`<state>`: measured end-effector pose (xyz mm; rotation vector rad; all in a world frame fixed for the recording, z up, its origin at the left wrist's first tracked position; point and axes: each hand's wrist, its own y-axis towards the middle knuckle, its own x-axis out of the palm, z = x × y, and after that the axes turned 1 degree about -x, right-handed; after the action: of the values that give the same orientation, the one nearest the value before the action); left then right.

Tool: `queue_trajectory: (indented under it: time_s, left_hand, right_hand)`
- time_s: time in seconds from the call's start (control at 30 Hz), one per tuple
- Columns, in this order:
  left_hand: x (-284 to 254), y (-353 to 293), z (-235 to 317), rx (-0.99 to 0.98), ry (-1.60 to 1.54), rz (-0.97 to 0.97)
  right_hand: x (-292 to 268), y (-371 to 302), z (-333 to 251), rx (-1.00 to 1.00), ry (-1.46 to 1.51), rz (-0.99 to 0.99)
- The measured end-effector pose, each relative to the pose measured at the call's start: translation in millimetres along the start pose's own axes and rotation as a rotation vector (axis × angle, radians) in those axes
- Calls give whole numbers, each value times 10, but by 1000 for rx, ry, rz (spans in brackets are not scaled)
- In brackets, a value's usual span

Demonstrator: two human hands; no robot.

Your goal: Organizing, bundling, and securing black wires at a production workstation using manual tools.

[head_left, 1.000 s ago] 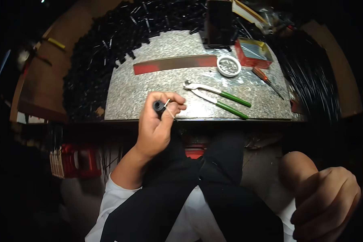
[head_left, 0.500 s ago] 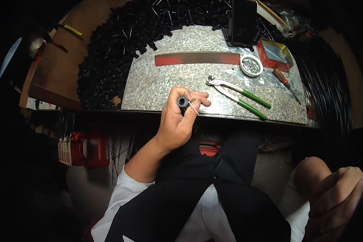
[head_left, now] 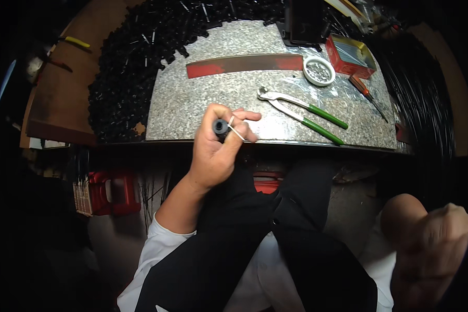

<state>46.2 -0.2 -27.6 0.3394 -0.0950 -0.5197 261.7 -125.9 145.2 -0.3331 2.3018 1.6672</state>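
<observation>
My left hand (head_left: 213, 156) is closed around a short black tube (head_left: 221, 126), its round hollow end facing up, just above the table's front edge. A thin white strip (head_left: 237, 133) slants across by the thumb and forefinger of that hand, its ends partly hidden. Off at the lower right, apart from the table, my right hand (head_left: 442, 239) is raised with its fingers curled in. It is somewhat blurred, and whatever it may hold is hidden. Nearest to the left hand on the table lie green-handled pincers (head_left: 301, 115), jaws toward the back left.
A red-and-dark flat strip (head_left: 244, 66) crosses the speckled tabletop (head_left: 192, 104). Further right are a white bowl of small metal pieces (head_left: 319, 71), a red box (head_left: 351, 57) and a screwdriver (head_left: 368, 98). Black tubes (head_left: 125, 78) are heaped behind and left; thin black rods (head_left: 421, 99) lie at right.
The whole view has shifted, so the table things sit slightly further left and up. My left hand keeps hold of the black tube. My right hand stays at the lower right, now more blurred.
</observation>
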Motion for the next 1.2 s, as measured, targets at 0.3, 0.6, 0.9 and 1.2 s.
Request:
queue_trajectory:
  time_s: [0.3,0.6,0.9,1.2]
  left_hand:
    - [51,-16,-12,-86,-94,74]
    - [52,-22,-141,-96,-22,129]
    - [-41,-143,-239,-62,-58,-21]
    - [64,-139,-222,-99,-23,89]
  right_hand:
    - [194,-1067,1183,735,-892,-654]
    - [246,-1451,1422,607,-931,-639]
    - [182,-1124,1029,528,-794,-473]
    - [268,-974,1076,96,-1353,-442]
